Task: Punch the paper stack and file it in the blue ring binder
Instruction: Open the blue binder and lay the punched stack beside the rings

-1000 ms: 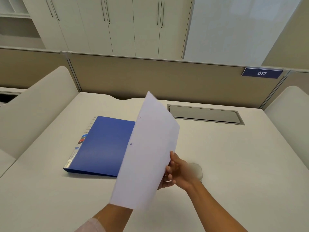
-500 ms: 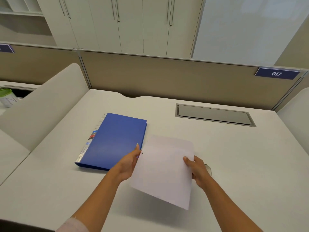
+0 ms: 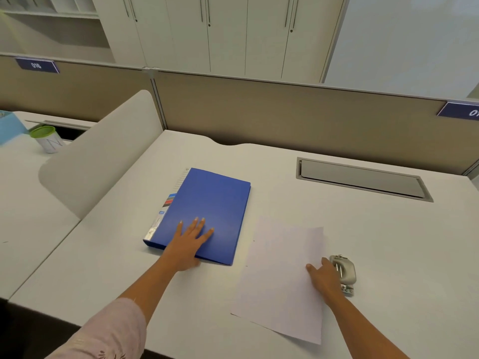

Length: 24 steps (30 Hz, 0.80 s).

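The blue ring binder (image 3: 207, 211) lies closed and flat on the white desk (image 3: 375, 255). My left hand (image 3: 190, 242) rests flat on the binder's near cover with its fingers spread. To the binder's right the white paper stack (image 3: 280, 278) lies flat on the desk, with small punched holes along its left edge. My right hand (image 3: 324, 279) rests on the paper's right edge with fingers loosely bent; I cannot tell whether it pinches the sheets. Just right of that hand sits a grey metal hole punch (image 3: 344, 272).
A grey cable hatch (image 3: 363, 180) is set into the desk at the back right. A beige partition (image 3: 285, 115) closes the far side, and a white curved divider (image 3: 103, 154) stands on the left. A green-lidded cup (image 3: 48, 139) stands on the neighbouring desk.
The paper stack came down from being held upright to lying flat on the desk. My left hand let go of it and moved onto the binder cover. The hole punch came into view.
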Each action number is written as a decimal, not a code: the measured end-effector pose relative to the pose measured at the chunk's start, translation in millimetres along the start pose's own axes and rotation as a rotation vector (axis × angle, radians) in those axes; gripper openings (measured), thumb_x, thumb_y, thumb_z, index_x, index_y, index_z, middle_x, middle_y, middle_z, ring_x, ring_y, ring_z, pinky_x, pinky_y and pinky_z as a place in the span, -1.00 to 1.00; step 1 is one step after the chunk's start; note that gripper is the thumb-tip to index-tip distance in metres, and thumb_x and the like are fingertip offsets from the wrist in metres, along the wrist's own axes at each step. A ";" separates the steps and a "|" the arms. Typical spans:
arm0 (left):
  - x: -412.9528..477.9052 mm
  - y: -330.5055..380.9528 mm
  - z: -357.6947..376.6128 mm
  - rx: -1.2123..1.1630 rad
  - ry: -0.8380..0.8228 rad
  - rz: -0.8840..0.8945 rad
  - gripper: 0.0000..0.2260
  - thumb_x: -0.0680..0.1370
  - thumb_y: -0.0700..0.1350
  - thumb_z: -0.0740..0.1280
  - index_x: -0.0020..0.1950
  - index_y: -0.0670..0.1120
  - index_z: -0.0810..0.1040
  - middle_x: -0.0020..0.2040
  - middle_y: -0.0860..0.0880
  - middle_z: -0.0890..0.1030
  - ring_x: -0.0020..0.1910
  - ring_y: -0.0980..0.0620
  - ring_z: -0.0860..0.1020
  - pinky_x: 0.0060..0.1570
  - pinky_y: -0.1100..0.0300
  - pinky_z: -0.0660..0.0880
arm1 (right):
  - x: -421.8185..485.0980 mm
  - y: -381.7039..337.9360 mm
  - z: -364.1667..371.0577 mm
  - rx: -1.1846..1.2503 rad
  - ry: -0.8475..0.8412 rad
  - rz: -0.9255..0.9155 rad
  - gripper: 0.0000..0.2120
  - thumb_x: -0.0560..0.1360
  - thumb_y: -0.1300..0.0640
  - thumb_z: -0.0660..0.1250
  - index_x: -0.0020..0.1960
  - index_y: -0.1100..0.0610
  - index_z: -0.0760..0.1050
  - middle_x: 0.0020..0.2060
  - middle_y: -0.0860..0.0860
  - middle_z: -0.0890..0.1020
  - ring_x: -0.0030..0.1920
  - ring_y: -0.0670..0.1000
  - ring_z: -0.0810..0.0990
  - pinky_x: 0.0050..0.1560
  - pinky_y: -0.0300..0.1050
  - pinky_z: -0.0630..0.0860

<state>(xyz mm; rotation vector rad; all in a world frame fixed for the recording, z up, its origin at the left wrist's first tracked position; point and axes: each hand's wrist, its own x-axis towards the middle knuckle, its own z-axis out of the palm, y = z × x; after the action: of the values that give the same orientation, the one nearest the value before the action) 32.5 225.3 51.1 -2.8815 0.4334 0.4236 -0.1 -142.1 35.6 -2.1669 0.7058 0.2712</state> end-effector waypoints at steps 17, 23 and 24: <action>5.2 14.6 6.7 -0.121 0.079 0.043 -0.10 0.61 -0.25 0.18 0.31 0.12 -0.65 0.56 -0.09 -0.26 0.54 -0.20 -0.19 0.48 -0.11 -0.08 | -1.8 6.8 -14.8 0.289 0.019 -0.041 -0.61 0.52 0.18 0.33 0.32 0.22 0.42 0.20 0.17 0.57 0.14 0.21 0.55 0.20 0.15 0.48; 8.9 32.5 -12.7 -0.548 0.445 -0.054 -0.29 0.60 -0.30 0.22 0.51 0.01 -0.22 0.57 -0.01 0.05 0.55 -0.15 0.04 0.45 -0.05 0.13 | -4.4 3.2 -48.8 0.480 0.021 -0.071 -0.63 0.51 0.17 0.36 0.30 0.16 0.44 0.11 0.09 0.58 0.08 0.20 0.58 0.19 0.21 0.50; 7.5 33.2 -13.4 -0.634 0.515 -0.040 -0.35 0.61 -0.30 0.19 0.53 0.04 -0.13 0.56 0.01 0.11 0.54 -0.13 0.08 0.45 -0.07 0.16 | -4.7 2.8 -54.2 0.508 0.030 -0.066 -0.64 0.51 0.17 0.36 0.29 0.15 0.44 0.10 0.09 0.58 0.07 0.20 0.58 0.18 0.22 0.50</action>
<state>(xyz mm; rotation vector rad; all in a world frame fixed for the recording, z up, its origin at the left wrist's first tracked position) 32.3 189.1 56.5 -3.6075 0.3596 -0.2592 -8.0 -183.3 70.3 -1.7067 0.6365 0.0177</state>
